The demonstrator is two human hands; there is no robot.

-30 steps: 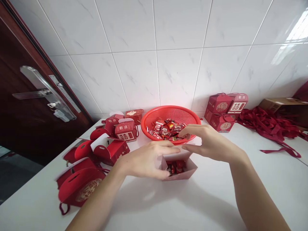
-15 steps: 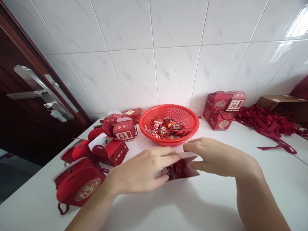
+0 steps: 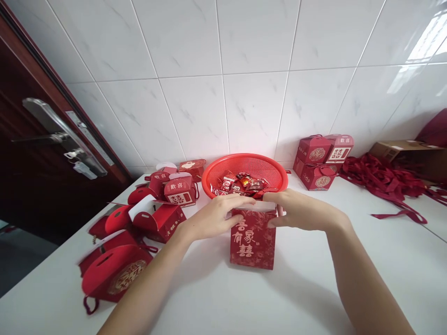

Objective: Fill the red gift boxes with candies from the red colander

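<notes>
A red box with pale gold characters [image 3: 253, 244] stands on the white table in front of the basket, its printed face toward me. My left hand [image 3: 216, 215] grips its upper left edge, thumb on the front face and fingers over the top. At the upper right edge, my right hand [image 3: 295, 211] holds the same box with thumb in front and fingers behind. A strip of white lining shows between the hands; the inside of the box is hidden. Just behind, a red plastic basket [image 3: 244, 160] holds wrapped candies [image 3: 256, 184].
Several red boxes, some open, crowd the left, the nearest being a large one [image 3: 118, 274]. Stacked boxes [image 3: 317, 177] stand at the back right beside a heap of dark red ribbons [image 3: 384, 179] and a cardboard box [image 3: 401, 146]. A tiled wall rises behind.
The box has turned or tipped so that its printed face shows instead of its candy-filled inside. Both hands have moved slightly up with it, toward the basket.
</notes>
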